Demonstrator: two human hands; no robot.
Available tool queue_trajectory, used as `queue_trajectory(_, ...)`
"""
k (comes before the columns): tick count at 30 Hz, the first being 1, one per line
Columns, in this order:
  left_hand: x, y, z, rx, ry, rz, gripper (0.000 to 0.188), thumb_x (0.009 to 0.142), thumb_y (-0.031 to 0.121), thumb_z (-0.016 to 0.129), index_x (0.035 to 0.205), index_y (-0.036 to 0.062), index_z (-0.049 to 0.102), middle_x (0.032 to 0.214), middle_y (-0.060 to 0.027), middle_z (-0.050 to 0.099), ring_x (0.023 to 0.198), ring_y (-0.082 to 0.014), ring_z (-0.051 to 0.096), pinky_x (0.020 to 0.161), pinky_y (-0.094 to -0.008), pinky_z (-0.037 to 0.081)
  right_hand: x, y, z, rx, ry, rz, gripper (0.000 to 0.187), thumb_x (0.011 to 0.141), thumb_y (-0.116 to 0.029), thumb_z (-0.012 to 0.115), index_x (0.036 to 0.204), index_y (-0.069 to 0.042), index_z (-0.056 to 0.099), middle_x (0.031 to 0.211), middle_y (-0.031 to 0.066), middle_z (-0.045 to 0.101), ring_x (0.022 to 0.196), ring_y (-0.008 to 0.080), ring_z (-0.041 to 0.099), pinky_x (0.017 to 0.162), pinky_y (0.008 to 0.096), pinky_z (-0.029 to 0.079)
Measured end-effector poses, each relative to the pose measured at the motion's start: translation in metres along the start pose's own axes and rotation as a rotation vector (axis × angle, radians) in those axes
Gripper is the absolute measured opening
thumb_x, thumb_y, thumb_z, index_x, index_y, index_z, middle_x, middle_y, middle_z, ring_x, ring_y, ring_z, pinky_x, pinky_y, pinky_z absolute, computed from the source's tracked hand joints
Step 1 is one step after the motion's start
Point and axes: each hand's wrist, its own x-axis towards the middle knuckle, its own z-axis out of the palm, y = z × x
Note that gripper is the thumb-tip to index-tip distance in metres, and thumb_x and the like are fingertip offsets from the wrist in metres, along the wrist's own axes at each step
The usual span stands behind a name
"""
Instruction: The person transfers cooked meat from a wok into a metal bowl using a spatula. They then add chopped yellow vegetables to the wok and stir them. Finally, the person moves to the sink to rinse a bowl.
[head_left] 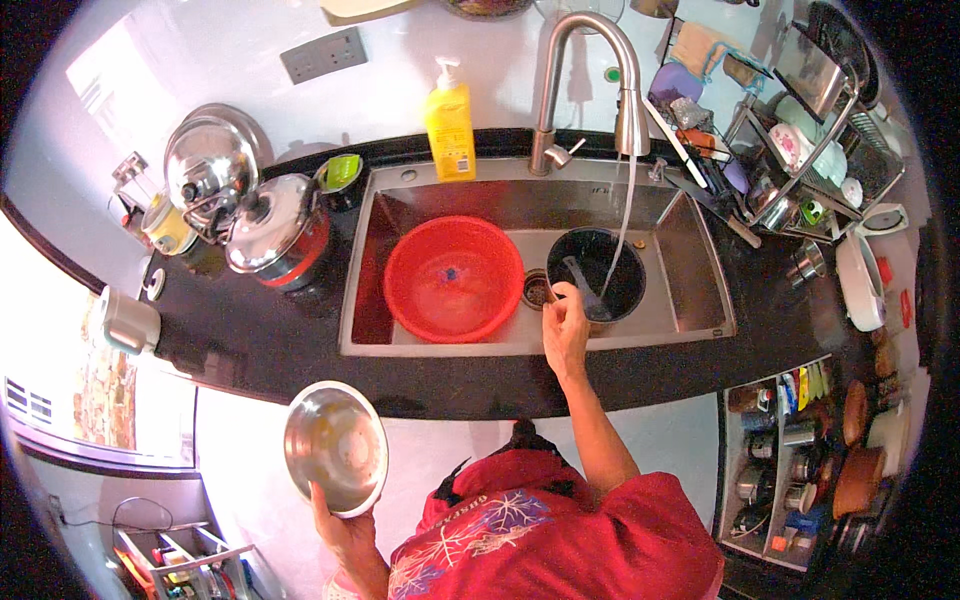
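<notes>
My left hand [345, 535] grips a steel bowl [335, 450] by its lower rim, in front of the counter. The bowl is tilted so its shiny inside shows; only small specks are visible in it. Over the sink's front part, my right hand [566, 330] is closed with its fingertips pinched together. What it holds, if anything, I cannot make out. Just beyond it stands a black round tub [625, 260] in the sink [540, 205]. Water runs from the faucet [630, 130] into this tub, where a long greyish utensil seems to lie. A red basin [425, 240] sits on the left.
A yellow pump bottle [450, 130] stands behind the sink. Lidded pots [275, 230] crowd the counter's left side. To the right are a knife [715, 210] and a dish rack [800, 190] full of dishes. Open shelves [785, 460] with jars lie below the counter.
</notes>
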Motion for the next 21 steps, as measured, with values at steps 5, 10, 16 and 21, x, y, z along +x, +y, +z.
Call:
queue_trajectory(5, -0.027, 0.022, -0.048, -0.099, -0.018, 0.058, 0.055, 0.092, 0.031, 0.052, 0.137, 0.0067, 0.033, 0.134, -0.0157, 0.044, 0.120, -0.0342, 0.047, 0.093, -0.0550, 0.044, -0.051, -0.018, 0.026, 0.100, -0.069, -0.035, 0.026, 0.079, -0.005, 0.056, 0.105, -0.004, 0.055, 0.091, 0.0121, 0.055, 0.086, 0.0268, 0.052, 0.081, 0.0389, 0.040)
queue_trajectory(10, -0.035, 0.030, -0.086, -0.139, 0.091, 0.219, 0.045, 0.093, 0.029, 0.051, 0.128, 0.0006, 0.045, 0.127, -0.0124, 0.052, 0.116, -0.0248, 0.050, 0.101, -0.0419, 0.038, -0.084, -0.044, 0.041, 0.149, -0.160, -0.063, 0.016, 0.087, -0.008, 0.052, 0.100, -0.002, 0.059, 0.097, 0.0115, 0.059, 0.093, 0.0234, 0.056, 0.084, 0.0342, 0.044)
queue_trajectory(16, -0.080, 0.061, -0.119, -0.275, 0.247, 0.273, 0.043, 0.095, 0.028, 0.047, 0.127, -0.0002, 0.043, 0.124, -0.0131, 0.053, 0.113, -0.0255, 0.053, 0.095, -0.0410, 0.044, -0.104, -0.061, 0.063, 0.231, -0.316, -0.032, 0.022, 0.092, -0.017, 0.051, 0.107, -0.001, 0.058, 0.105, 0.0078, 0.059, 0.093, 0.0186, 0.056, 0.078, 0.0301, 0.045)
queue_trajectory(21, -0.092, 0.071, -0.153, -0.368, 0.383, 0.398, 0.042, 0.096, 0.027, 0.046, 0.127, -0.0004, 0.042, 0.123, -0.0142, 0.053, 0.110, -0.0269, 0.055, 0.092, -0.0422, 0.047, -0.061, -0.114, 0.058, 0.244, -0.536, -0.039, 0.022, 0.093, -0.018, 0.049, 0.109, -0.005, 0.058, 0.104, 0.0047, 0.059, 0.090, 0.0161, 0.056, 0.074, 0.0286, 0.044)
